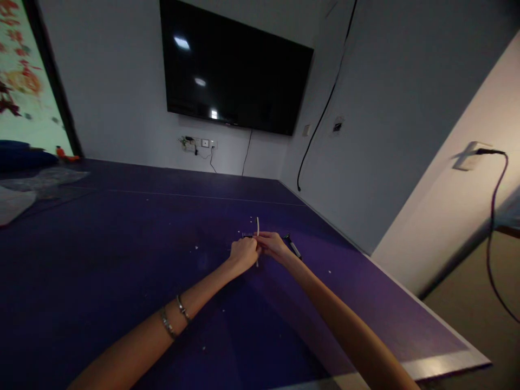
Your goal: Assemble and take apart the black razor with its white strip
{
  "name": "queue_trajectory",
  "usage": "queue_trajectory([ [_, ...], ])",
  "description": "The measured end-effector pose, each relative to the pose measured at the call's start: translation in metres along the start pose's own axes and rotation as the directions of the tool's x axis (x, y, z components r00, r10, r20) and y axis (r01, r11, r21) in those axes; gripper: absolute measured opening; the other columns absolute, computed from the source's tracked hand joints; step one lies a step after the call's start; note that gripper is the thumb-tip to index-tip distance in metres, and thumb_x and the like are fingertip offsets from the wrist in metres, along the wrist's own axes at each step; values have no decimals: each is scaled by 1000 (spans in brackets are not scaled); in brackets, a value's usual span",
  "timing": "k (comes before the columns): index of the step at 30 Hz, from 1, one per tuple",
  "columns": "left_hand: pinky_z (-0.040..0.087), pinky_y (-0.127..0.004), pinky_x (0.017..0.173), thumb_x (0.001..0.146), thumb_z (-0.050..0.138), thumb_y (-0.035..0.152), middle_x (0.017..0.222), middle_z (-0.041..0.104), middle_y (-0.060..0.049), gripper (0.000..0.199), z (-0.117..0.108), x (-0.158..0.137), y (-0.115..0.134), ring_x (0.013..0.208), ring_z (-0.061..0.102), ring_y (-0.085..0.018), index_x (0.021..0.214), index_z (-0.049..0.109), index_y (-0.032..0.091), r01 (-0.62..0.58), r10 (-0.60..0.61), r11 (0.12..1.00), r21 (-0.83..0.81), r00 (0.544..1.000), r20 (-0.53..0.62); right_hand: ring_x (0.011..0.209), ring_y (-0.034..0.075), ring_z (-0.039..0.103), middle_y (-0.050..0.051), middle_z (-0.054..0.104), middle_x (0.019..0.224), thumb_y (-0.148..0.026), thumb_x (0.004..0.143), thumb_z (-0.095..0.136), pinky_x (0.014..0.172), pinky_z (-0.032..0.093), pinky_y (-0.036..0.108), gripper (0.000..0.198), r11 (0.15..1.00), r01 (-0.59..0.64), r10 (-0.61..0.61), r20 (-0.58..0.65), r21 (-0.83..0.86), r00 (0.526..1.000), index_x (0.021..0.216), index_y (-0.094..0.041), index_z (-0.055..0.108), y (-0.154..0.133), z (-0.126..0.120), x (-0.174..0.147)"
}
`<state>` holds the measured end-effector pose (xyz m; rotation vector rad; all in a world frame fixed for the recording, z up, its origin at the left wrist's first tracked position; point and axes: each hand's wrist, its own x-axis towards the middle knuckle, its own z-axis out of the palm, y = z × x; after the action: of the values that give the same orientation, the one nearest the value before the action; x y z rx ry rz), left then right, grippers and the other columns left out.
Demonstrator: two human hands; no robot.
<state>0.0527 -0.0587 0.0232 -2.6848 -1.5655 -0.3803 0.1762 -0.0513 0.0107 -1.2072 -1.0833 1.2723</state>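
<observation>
Forearms enter at five and seven o'clock. Below centre, toward six o'clock, the right hand pinches a white strip; the left hand curls beside it, its hold hidden. A TV hangs at twelve.

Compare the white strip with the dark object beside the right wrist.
The white strip is pale and slim; the dark object is mostly black and wider. The white strip is held by the right hand; the dark object lies on the purple surface. Both look elongated.
</observation>
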Motion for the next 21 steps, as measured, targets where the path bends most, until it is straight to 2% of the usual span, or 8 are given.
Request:
queue_trajectory([
  [6, 47, -36, 73, 88, 28, 45, 90, 67, -12, 46, 9, 6, -5, 86, 63, -25, 94, 64, 17, -20, 17, 996, -83, 999, -35, 54, 9, 56, 0, 61, 57, -23, 64, 69, 57, 48, 21, 11, 997, -2, -1, -33, -83, 999, 66, -13, 66, -1, -23, 8],
  [8, 46, -37, 72, 88, 27, 46, 88, 67, -11, 46, 12, 12, -11, 85, 63, -25, 92, 63, 18, -28, 23, 995, -99, 998, -53, 58, 10, 59, 2, 63, 62, -23, 68, 66, 61, 50, 22, 10, 976, -13, -7, -90, -217, 996, 66, -13, 66, -6, -41, 11],
  [11, 45, -36, 72, 88, 30, 43, 88, 65, -10, 39, 16, 23, -25, 84, 62, -23, 90, 61, 18, -44, 36, 993, -114, 997, -69, 60, 9, 60, 3, 66, 67, -22, 74, 58, 59, 50, 19, 14, 866, -71, -27, -189, -495, 982, 65, -13, 65, -15, -76, 14],
  [16, 42, -36, 80, 82, 44, 37, 100, 58, -13, 28, 29, 41, -53, 96, 54, -25, 94, 56, 15, -145, 130, 986, -84, 979, -154, 46, 9, 55, 0, 56, 46, -22, 71, 60, 47, 43, 16, 20, 715, -191, -27, -301, -672, 953, 54, -12, 62, -28, -135, 12],
  [21, 38, -42, 87, 79, 47, 38, 111, 54, -14, 37, 47, 55, -70, 105, 49, -29, 106, 52, 14, -243, 230, 967, -80, 963, -141, 45, 11, 56, 0, 52, 38, -19, 64, 63, 44, 40, 16, 15, 521, -305, -38, -379, -797, 925, 50, -12, 62, -27, -164, 9],
])
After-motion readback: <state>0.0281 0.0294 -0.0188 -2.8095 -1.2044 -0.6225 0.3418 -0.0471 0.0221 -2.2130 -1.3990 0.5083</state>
